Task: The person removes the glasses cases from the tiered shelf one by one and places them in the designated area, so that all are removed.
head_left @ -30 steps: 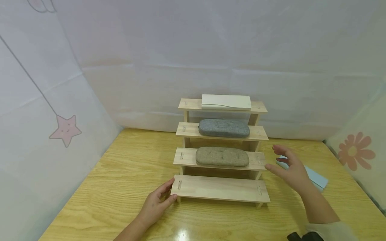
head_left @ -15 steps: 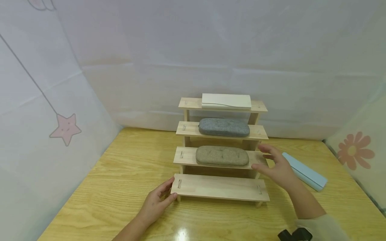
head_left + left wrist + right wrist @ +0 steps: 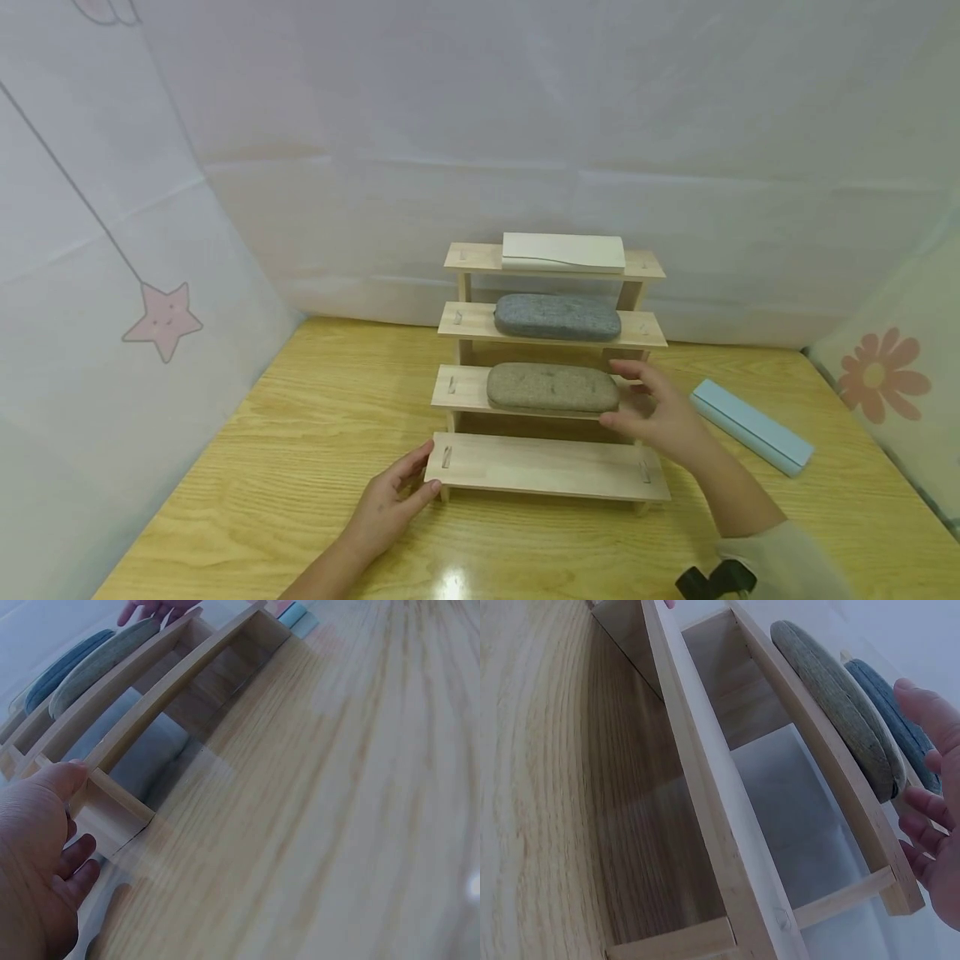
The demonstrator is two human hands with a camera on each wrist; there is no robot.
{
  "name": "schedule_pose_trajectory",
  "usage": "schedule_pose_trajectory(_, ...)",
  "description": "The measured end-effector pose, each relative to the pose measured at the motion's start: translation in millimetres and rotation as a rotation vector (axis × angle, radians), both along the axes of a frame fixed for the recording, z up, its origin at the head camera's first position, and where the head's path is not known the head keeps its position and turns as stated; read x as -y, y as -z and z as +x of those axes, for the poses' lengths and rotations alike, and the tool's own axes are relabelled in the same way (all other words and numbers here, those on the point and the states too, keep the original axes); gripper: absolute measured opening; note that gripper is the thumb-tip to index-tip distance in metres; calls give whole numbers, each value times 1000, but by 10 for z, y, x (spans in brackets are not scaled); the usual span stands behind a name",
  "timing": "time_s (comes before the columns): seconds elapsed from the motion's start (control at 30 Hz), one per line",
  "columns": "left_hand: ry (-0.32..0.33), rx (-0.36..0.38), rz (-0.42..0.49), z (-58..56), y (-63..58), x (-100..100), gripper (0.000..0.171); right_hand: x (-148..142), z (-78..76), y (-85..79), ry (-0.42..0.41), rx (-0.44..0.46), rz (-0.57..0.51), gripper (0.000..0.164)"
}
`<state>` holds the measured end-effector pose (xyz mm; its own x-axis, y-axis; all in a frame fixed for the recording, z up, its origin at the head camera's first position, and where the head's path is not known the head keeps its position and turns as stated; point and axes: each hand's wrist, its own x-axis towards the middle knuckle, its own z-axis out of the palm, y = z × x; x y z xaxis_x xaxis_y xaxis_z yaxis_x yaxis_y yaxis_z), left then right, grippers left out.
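Observation:
A stepped wooden display rack (image 3: 547,468) stands on the table. My left hand (image 3: 384,510) holds the left end of its lowest shelf, thumb at the front edge and fingers towards the back corner. A tan fabric glasses case (image 3: 552,387) lies on the second shelf from the bottom. My right hand (image 3: 662,421) is at that case's right end, thumb and fingers spread on either side. In the right wrist view the fingers (image 3: 922,814) are beside the case's tip; contact is hard to tell. A grey-blue glasses case (image 3: 557,317) lies one shelf higher.
On the top shelf lies a white glasses case (image 3: 562,252). A light blue glasses case (image 3: 752,427) rests slantwise on the table (image 3: 315,433), right of the rack. A pale cloth (image 3: 420,125) hangs behind and at both sides.
My right hand has moved left, from beside the light blue case to the right end of the tan glasses case. The left hand keeps its place on the rack.

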<state>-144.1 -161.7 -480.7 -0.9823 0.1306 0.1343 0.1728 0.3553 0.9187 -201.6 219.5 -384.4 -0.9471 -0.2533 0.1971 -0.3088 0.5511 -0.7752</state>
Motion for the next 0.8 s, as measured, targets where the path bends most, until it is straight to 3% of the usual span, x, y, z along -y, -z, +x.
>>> schedule_pose_trajectory(0.53,3,-4,-1,2,-6,3,56,216,-134,-12,-46,-42,114,75)
schedule_pose_trajectory(0.8,10,10,10,2,3,11,57,299,-192,-9,-80,-61,110,76)
